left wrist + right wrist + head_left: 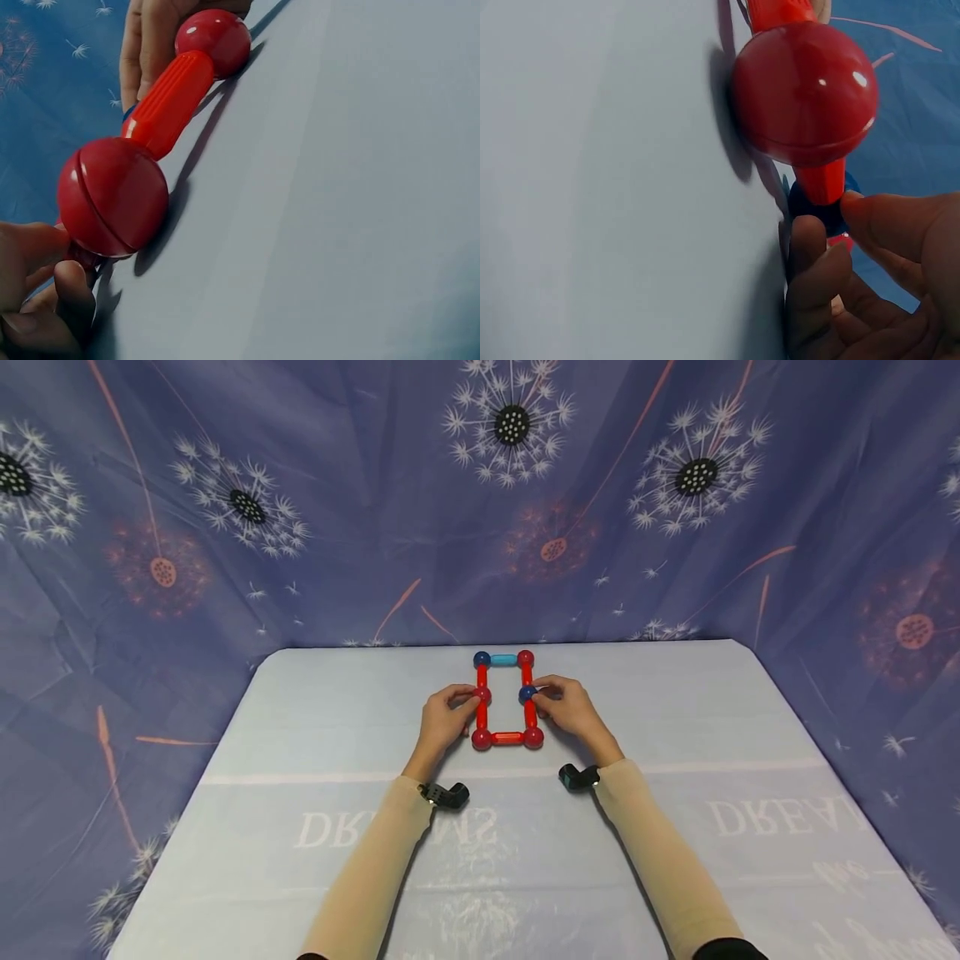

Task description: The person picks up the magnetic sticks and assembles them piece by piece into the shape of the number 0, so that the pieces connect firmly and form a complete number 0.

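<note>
A rectangular frame of balls and rods lies on the white table. Its near side is a red rod (507, 738) between two red balls, and its far side a light-blue rod (503, 660) between a dark-blue ball (482, 659) and a red ball (526, 657). My left hand (446, 718) pinches the red ball (483, 695) midway along the left side. Opposite, my right hand (572, 707) pinches the dark-blue ball (528, 694) midway along the right side. Close in the right wrist view, the near right red ball (805, 94) partly hides the rod behind it.
The white tabletop (637, 843) carries faint printed lettering. Behind its far edge hangs a blue cloth (375, 527) with a dandelion pattern. A small black device sits on each wrist, the left one (446, 796) and the right one (579, 777).
</note>
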